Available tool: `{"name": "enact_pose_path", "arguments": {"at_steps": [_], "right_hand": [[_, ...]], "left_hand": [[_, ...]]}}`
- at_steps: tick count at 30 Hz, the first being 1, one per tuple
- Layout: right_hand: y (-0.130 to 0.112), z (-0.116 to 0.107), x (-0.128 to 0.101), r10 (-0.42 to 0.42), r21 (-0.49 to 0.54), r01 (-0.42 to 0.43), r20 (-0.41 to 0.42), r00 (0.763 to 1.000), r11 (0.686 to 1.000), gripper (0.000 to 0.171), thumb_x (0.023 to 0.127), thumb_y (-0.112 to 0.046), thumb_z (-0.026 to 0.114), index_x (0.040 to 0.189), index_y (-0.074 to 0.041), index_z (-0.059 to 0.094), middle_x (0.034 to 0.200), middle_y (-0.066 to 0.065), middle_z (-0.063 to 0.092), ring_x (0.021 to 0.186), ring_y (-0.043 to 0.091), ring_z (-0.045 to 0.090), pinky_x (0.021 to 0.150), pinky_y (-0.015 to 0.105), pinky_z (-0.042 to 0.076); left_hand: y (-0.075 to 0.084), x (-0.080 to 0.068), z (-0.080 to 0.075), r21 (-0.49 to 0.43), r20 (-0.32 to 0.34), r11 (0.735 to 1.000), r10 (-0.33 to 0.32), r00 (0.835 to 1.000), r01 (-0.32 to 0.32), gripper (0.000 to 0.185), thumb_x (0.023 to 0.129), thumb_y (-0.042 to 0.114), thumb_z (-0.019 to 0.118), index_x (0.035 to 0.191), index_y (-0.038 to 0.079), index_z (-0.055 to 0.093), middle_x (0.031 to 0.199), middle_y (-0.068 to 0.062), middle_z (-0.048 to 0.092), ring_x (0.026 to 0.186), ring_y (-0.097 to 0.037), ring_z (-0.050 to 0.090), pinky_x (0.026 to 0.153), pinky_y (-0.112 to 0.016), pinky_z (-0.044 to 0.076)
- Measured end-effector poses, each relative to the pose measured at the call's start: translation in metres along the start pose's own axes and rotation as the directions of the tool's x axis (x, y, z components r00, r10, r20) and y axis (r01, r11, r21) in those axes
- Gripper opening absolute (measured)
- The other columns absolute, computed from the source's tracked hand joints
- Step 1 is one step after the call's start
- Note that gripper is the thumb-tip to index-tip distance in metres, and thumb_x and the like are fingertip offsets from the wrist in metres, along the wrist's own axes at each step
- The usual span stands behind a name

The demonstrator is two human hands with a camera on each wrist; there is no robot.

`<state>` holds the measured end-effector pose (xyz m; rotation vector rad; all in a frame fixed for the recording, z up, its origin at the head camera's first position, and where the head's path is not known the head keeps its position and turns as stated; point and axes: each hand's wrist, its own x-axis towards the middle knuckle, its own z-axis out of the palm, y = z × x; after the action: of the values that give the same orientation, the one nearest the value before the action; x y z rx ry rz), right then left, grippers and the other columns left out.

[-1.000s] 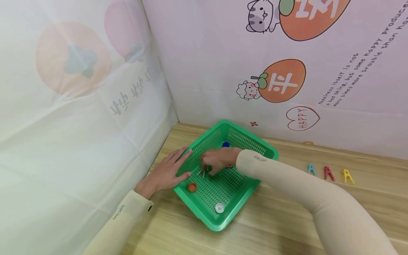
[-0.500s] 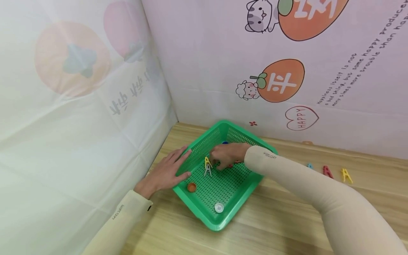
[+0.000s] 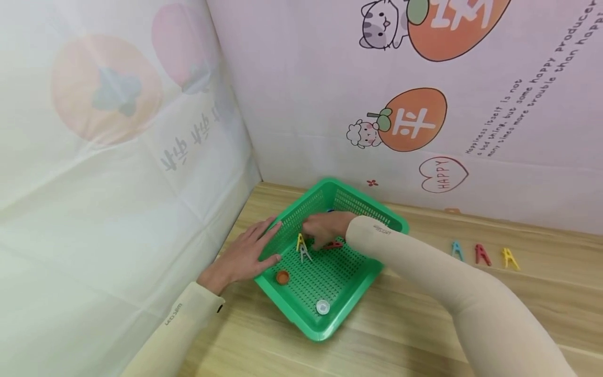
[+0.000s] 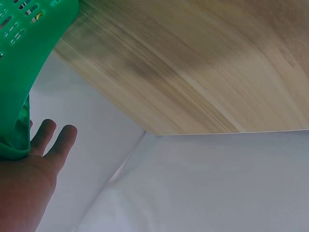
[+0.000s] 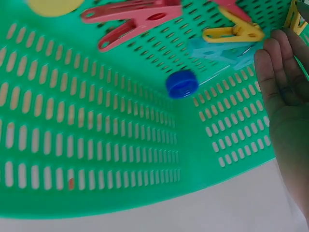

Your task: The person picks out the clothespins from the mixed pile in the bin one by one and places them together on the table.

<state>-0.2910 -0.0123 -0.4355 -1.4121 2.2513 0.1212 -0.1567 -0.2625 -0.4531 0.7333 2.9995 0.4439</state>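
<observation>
A green plastic basket [image 3: 325, 335] stands on the wooden table. My left hand [image 3: 245, 256] rests on its left rim with fingers spread. Inside the basket, my right hand [image 3: 322, 228] reaches down with its fingers slightly bent, nothing visible in its grasp. Just beyond its fingertips lie a yellow clothespin [image 3: 300, 242] and a grey clothespin [image 3: 305, 254]. Near the same hand, in the right wrist view, are a red clothespin [image 5: 137, 19], another yellow clothespin [image 5: 234, 31], a light-blue clothespin [image 5: 217, 52] and a blue bottle cap [image 5: 182, 84].
Also in the basket are an orange cap [image 3: 282, 277] and a white cap [image 3: 322, 307]. To the right, a blue clothespin [image 3: 457, 250], a red clothespin [image 3: 482, 255] and a yellow clothespin [image 3: 510, 258] lie in a row. Printed fabric walls [image 3: 301, 104] border the table.
My right hand has come away from the grey clothespin, which now lies by the yellow one. It went right, then back left a little. The left hand stays on the rim.
</observation>
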Motion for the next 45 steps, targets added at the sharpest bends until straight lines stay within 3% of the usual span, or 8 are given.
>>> {"name": "enact_pose_path", "arguments": {"at_steps": [4,8,14,21,26,32,36,45], "right_hand": [[-0.007,0.000,0.005,-0.007,-0.017,0.006,-0.012,1.000,1.000,0.030,0.102,-0.025,0.078,0.129,-0.010,0.079,0.131,0.005,0.076,0.117,0.020,0.073,0.100,0.037,0.062],[-0.013,0.000,0.006,-0.025,-0.010,0.025,-0.019,1.000,1.000,0.034,0.103,-0.024,0.077,0.133,-0.010,0.078,0.136,0.005,0.075,0.124,0.021,0.071,0.104,0.038,0.061],[-0.027,0.004,0.006,-0.102,0.080,0.101,0.003,0.995,0.992,0.034,0.102,-0.023,0.076,0.134,-0.012,0.078,0.131,0.002,0.077,0.118,0.015,0.073,0.098,0.032,0.062],[-0.035,0.009,0.002,-0.103,0.122,0.095,0.064,0.993,0.988,0.032,0.099,-0.018,0.078,0.131,-0.014,0.080,0.120,-0.001,0.082,0.108,0.011,0.077,0.092,0.030,0.064],[-0.029,0.006,-0.001,-0.073,0.105,0.069,0.043,0.996,0.992,0.028,0.099,-0.015,0.076,0.127,-0.014,0.082,0.119,-0.001,0.081,0.101,0.009,0.075,0.088,0.029,0.064],[-0.024,0.004,0.001,-0.070,0.056,0.071,-0.012,0.997,0.996,0.009,0.099,-0.020,0.078,0.105,-0.015,0.083,0.105,-0.003,0.078,0.080,0.006,0.064,0.074,0.027,0.057],[-0.026,0.008,0.005,-0.055,0.004,0.055,-0.048,0.997,0.998,0.016,0.097,-0.031,0.084,0.100,-0.017,0.080,0.108,-0.005,0.074,0.083,0.005,0.063,0.074,0.026,0.057],[-0.031,0.014,0.011,-0.023,-0.043,0.022,-0.025,0.999,0.999,0.015,0.095,-0.030,0.085,0.099,-0.017,0.081,0.109,-0.005,0.074,0.081,0.005,0.062,0.073,0.024,0.057]], "left_hand": [[-0.001,0.001,-0.001,0.004,-0.001,1.000,0.005,1.000,-0.005,0.082,0.110,0.050,0.057,0.176,0.015,0.023,0.182,-0.014,0.022,0.164,-0.043,0.030,0.128,-0.065,0.037],[-0.001,0.000,-0.002,0.006,0.005,1.000,0.007,1.000,-0.007,0.082,0.110,0.051,0.057,0.176,0.015,0.023,0.183,-0.014,0.021,0.164,-0.043,0.030,0.128,-0.065,0.037],[-0.003,0.000,-0.002,0.024,-0.005,1.000,0.016,1.000,-0.016,0.082,0.110,0.051,0.057,0.176,0.014,0.023,0.183,-0.014,0.021,0.163,-0.044,0.032,0.127,-0.064,0.039],[-0.003,0.000,-0.001,0.013,-0.005,1.000,0.011,1.000,-0.011,0.082,0.110,0.050,0.057,0.176,0.015,0.022,0.184,-0.011,0.018,0.164,-0.044,0.031,0.127,-0.063,0.038],[-0.003,0.000,-0.001,0.014,-0.007,1.000,0.017,1.000,-0.017,0.082,0.110,0.049,0.057,0.176,0.015,0.023,0.183,-0.012,0.020,0.163,-0.043,0.032,0.127,-0.063,0.038],[-0.003,-0.001,-0.002,0.009,-0.008,1.000,0.020,1.000,-0.019,0.081,0.110,0.049,0.058,0.176,0.015,0.023,0.183,-0.012,0.020,0.164,-0.043,0.031,0.128,-0.063,0.038],[-0.003,0.000,-0.002,0.009,-0.009,1.000,0.019,1.000,-0.019,0.082,0.110,0.049,0.058,0.176,0.015,0.023,0.183,-0.013,0.021,0.164,-0.043,0.031,0.127,-0.064,0.038],[-0.004,0.000,0.000,0.007,-0.014,1.000,0.020,1.000,-0.020,0.082,0.110,0.049,0.057,0.176,0.015,0.023,0.182,-0.014,0.022,0.163,-0.044,0.032,0.127,-0.064,0.038]]}}
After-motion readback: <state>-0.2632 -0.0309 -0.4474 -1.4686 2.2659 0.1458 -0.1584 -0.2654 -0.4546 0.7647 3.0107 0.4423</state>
